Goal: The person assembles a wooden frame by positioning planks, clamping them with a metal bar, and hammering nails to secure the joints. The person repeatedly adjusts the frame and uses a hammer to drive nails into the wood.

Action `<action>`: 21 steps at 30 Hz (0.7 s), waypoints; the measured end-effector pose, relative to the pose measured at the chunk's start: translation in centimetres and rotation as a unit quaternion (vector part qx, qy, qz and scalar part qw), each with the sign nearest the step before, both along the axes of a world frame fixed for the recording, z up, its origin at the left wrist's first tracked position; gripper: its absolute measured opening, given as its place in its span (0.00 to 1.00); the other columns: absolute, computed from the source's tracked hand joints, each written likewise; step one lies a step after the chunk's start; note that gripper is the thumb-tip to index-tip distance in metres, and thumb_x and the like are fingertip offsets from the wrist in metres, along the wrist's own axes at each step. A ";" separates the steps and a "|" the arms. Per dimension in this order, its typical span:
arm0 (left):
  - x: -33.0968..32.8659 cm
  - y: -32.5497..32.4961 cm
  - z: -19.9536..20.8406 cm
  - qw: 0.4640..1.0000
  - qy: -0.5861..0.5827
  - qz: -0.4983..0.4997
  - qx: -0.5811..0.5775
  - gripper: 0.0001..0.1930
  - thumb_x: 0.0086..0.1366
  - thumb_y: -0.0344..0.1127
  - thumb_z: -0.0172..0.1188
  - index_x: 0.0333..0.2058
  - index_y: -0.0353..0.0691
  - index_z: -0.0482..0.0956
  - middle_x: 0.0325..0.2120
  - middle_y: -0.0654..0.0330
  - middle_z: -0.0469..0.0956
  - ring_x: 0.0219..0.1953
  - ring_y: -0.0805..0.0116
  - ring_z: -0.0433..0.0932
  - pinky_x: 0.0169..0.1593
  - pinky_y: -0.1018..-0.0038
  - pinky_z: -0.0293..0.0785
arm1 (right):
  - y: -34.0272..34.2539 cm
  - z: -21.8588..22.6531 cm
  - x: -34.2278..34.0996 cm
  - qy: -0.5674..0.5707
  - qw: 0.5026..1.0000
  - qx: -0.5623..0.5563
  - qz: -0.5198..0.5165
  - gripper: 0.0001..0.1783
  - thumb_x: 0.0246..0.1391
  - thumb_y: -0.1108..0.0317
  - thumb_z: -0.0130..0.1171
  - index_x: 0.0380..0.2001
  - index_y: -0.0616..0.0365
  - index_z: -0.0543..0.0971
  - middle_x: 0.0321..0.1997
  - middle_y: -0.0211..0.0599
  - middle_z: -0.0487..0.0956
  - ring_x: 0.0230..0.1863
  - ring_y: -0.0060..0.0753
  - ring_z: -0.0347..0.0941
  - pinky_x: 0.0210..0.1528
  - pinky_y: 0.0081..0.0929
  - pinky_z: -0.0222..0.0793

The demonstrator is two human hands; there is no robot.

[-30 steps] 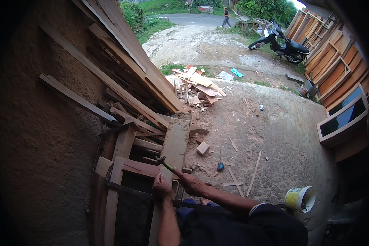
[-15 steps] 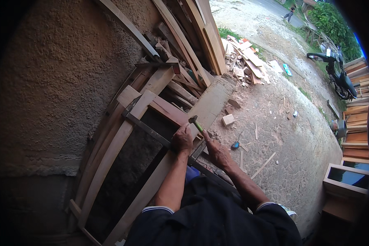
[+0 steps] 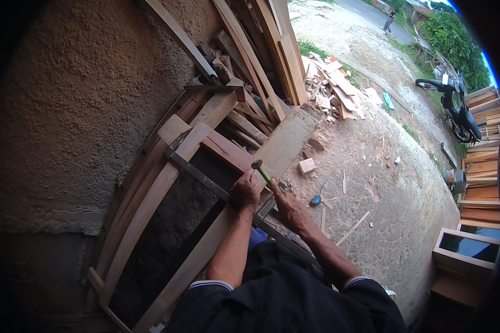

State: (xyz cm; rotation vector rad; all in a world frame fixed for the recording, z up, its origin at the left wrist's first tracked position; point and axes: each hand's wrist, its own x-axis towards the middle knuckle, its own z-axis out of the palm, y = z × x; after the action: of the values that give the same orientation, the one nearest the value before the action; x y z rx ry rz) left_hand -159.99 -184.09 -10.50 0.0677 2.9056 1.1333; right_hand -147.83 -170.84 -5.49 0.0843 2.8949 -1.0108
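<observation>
My right hand [image 3: 292, 212] is wrapped round the green handle of a hammer [image 3: 264, 174]. The hammer's head is just above my left hand [image 3: 245, 191], which is closed by the corner of a light wooden frame [image 3: 160, 186]. Anything pinched in the left fingers is too small to make out. A reddish-brown rail [image 3: 228, 150] forms the frame's far end. Across the frame runs a dark metal bar [image 3: 201, 178], reaching toward my left wrist. Beyond both hands lies a wide, rough-edged plank [image 3: 289, 136].
Long boards [image 3: 289, 66] lean on the rough wall [image 3: 89, 111] at left. Offcuts [image 3: 336, 86] are heaped beyond the plank. A wood block [image 3: 306, 166] and a blue tape measure [image 3: 315, 200] lie on the ground. A motorcycle [image 3: 455, 111] stands far right; a person [image 3: 389, 21] is on the road.
The hammer's head has shifted slightly left and down, nearer my left hand, and my right hand has moved a little left with it. My left hand keeps its place on the frame.
</observation>
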 end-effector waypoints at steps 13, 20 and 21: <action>-3.3 -2.0 -1.1 0.993 0.003 0.002 0.117 0.15 0.69 0.46 0.56 0.43 0.45 0.86 0.36 0.49 0.85 0.40 0.48 0.85 0.41 0.59 0.81 | -0.2 -0.4 0.2 0.009 1.000 0.005 -0.011 0.43 0.60 0.74 0.51 0.76 0.48 0.49 0.30 0.58 0.74 0.30 0.61 0.74 0.34 0.53 0.67; -12.9 -0.4 -0.8 0.975 0.158 -0.116 -0.105 0.12 0.70 0.47 0.58 0.37 0.45 0.82 0.31 0.54 0.85 0.35 0.48 0.85 0.35 0.60 0.80 | -0.4 -0.6 -0.1 -0.009 1.000 0.023 -0.005 0.46 0.58 0.77 0.47 0.77 0.39 0.47 0.32 0.56 0.73 0.29 0.58 0.75 0.33 0.53 0.70; -13.4 -0.1 -1.2 0.967 0.160 -0.141 -0.140 0.12 0.70 0.47 0.58 0.36 0.45 0.81 0.30 0.55 0.85 0.34 0.49 0.84 0.35 0.59 0.80 | -0.4 -0.4 -0.3 0.002 1.000 0.029 -0.002 0.46 0.58 0.76 0.47 0.77 0.39 0.47 0.32 0.56 0.73 0.29 0.58 0.75 0.32 0.53 0.70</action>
State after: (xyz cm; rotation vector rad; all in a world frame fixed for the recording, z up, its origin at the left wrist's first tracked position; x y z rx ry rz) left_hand -173.35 -184.16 -11.74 0.6936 3.1572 0.7156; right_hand -148.09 -171.26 -5.91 0.0915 2.9289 -0.9279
